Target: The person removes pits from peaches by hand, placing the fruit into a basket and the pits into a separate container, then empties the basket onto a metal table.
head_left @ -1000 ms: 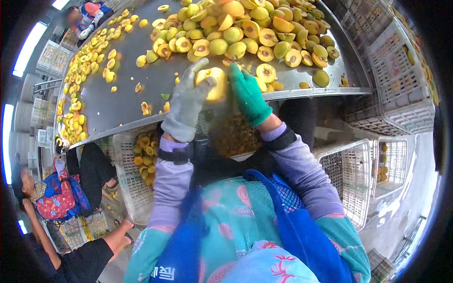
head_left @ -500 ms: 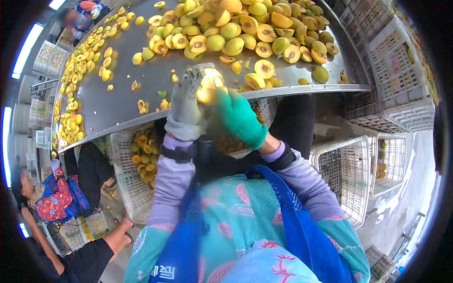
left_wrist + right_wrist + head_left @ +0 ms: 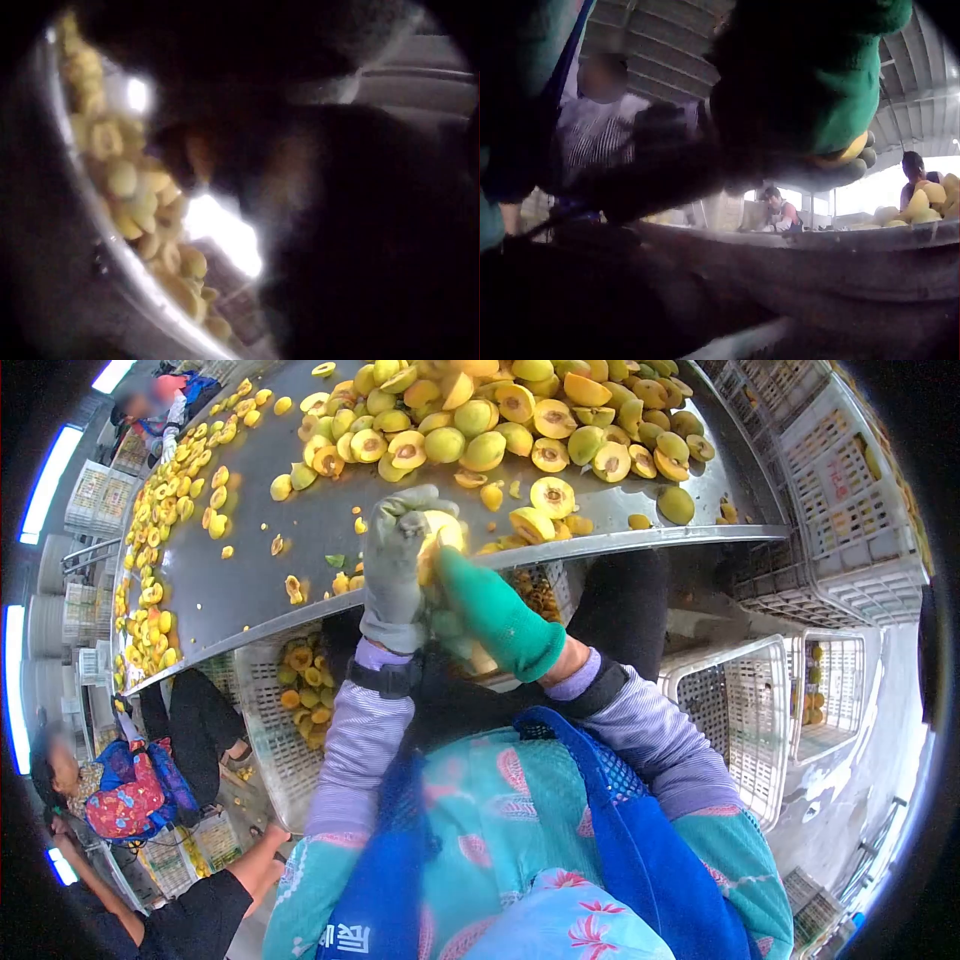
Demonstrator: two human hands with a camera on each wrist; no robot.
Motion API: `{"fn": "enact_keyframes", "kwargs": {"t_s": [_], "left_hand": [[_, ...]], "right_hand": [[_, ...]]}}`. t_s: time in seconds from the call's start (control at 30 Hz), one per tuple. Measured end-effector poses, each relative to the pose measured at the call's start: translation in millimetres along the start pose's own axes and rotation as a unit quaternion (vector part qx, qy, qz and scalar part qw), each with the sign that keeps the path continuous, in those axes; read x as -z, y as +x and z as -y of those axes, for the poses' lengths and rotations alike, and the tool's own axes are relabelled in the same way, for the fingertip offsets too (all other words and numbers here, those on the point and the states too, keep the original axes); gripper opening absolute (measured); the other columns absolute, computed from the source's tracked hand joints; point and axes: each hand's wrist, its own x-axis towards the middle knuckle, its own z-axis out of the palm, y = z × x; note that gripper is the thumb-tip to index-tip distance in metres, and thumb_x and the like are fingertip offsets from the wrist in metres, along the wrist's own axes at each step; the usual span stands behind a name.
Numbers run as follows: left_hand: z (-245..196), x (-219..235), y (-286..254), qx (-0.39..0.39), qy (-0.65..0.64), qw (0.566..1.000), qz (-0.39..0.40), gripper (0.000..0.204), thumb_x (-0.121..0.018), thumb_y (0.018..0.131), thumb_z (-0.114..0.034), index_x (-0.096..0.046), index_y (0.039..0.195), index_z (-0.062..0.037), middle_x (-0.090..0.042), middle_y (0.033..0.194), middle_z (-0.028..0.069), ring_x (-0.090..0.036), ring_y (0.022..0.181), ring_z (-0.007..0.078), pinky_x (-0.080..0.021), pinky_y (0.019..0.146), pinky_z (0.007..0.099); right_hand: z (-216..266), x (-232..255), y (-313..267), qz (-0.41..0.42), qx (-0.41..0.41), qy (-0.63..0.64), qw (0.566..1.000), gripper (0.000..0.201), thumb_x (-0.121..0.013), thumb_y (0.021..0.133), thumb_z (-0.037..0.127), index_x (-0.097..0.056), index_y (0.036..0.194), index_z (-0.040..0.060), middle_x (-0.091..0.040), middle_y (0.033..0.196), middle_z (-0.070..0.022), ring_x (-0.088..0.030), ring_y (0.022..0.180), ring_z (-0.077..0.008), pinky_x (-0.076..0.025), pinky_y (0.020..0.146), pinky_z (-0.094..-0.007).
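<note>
In the head view my left hand (image 3: 392,575), in a grey glove, grips a yellow peach (image 3: 440,538) above the table's near edge. My right hand (image 3: 505,618), in a green glove, is curled against the peach's near right side, its fingers blurred. The small dark-tipped tool in that hand is hidden behind the glove now. Beyond both hands lies a heap of peach halves (image 3: 484,450), many with the brown pit hollow facing up. From the right wrist view, the green glove (image 3: 846,105) overlaps the peach, with grey fingertips (image 3: 853,172) beneath it.
The metal table (image 3: 330,555) carries more fruit pieces (image 3: 150,595) along its left side. A crate of peaches (image 3: 262,730) stands below at the left, and a white crate (image 3: 755,730) at the right. Stacked crates (image 3: 850,520) rise beside the table. Other people sit at the left.
My right hand has come left and down from the table edge onto the peach. My left hand has stayed near its place, turning the peach; the right hand is now lower across it.
</note>
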Motion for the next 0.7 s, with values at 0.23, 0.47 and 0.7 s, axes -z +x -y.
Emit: {"fn": "enact_keyframes", "kwargs": {"t_s": [0.23, 0.47, 0.7], "left_hand": [[-8, 3, 2, 0.050, 0.160, 0.984, 0.051, 0.035, -0.047, 0.098, -0.032, -0.066, 0.104, -0.0024, -0.067, 0.098, 0.0124, -0.064, 0.088, 0.0179, -0.053, 0.078, 0.0312], [-10, 7, 28, 0.137, 0.138, 0.966, 0.170, 0.039, -0.052, 0.095, -0.036, -0.064, 0.106, -0.0005, -0.066, 0.093, 0.0105, -0.065, 0.079, 0.0192, -0.055, 0.071, 0.0318], [-4, 5, 16, 0.233, -0.287, 0.929, 0.010, 0.048, -0.051, 0.092, -0.043, -0.061, 0.110, -0.0005, -0.067, 0.098, 0.0163, -0.067, 0.078, 0.0283, -0.058, 0.066, 0.0393]], "right_hand": [[10, -4, -11, 0.018, -0.003, -0.027, 0.999, 0.056, -0.038, 0.094, 0.061, -0.053, 0.074, 0.0111, -0.048, 0.052, -0.0020, -0.045, 0.039, -0.0143, -0.035, 0.037, -0.0277], [36, -4, -13, 0.095, -0.201, 0.279, 0.934, 0.049, -0.042, 0.093, 0.061, -0.051, 0.078, 0.0150, -0.047, 0.053, 0.0003, -0.041, 0.038, -0.0144, -0.034, 0.036, -0.0284], [29, 3, 0, 0.119, -0.155, 0.196, 0.961, 0.044, -0.047, 0.094, 0.056, -0.051, 0.081, 0.0139, -0.046, 0.054, 0.0021, -0.040, 0.039, -0.0101, -0.031, 0.036, -0.0235]]}}
